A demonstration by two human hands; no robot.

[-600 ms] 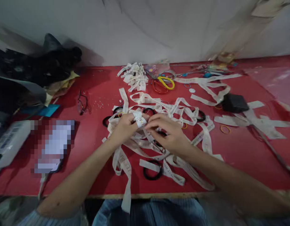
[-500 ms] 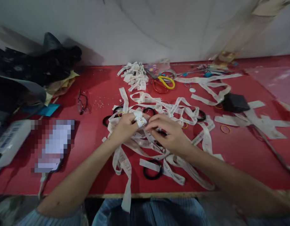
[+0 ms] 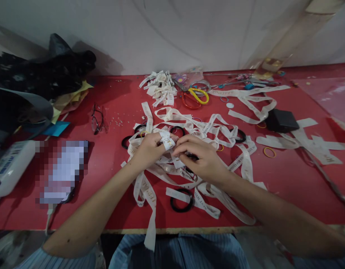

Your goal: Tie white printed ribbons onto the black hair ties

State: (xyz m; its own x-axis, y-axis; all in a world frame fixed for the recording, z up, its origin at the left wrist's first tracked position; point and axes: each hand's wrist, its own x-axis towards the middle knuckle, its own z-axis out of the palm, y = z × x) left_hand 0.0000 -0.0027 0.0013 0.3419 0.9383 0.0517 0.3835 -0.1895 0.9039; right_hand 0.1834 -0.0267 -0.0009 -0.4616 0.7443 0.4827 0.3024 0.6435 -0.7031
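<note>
A folded white ribbon [image 3: 167, 141], thin and soft like cloth, with some printed marks on it, is held at the thumb and fingers of the left hand [image 3: 148, 152], which is kept narrow. Around it, on a smooth red worktop [image 3: 107, 160], a tangle of long white printed ribbons [image 3: 172, 169] is spread in flat loops and twisted folds; by one strip the near edge of the worktop is crossed, and its end is left hanging. Among these ribbons several rings are seen, such as a round, thick black ring [image 3: 181, 210] near the near edge, which is partly covered by a ribbon. Toward the far edge, a heap of short, crumpled white ribbon pieces [image 3: 161, 89] is placed just beside scissors with yellow and red looped handles [image 3: 203, 102]. Toward the right edge, a dark, block-shaped object with flat faces [image 3: 281, 120] is rested on or against pale strips, and near it a thin yellow elastic band [image 3: 269, 156] is laid.

The folded ribbon is situated at the fingertips of the left hand, just to the left of the fingertips of the right hand [image 3: 204, 160]. The right fingers are bent and brought close together; whether anything is pinched by them cannot be told.
</note>
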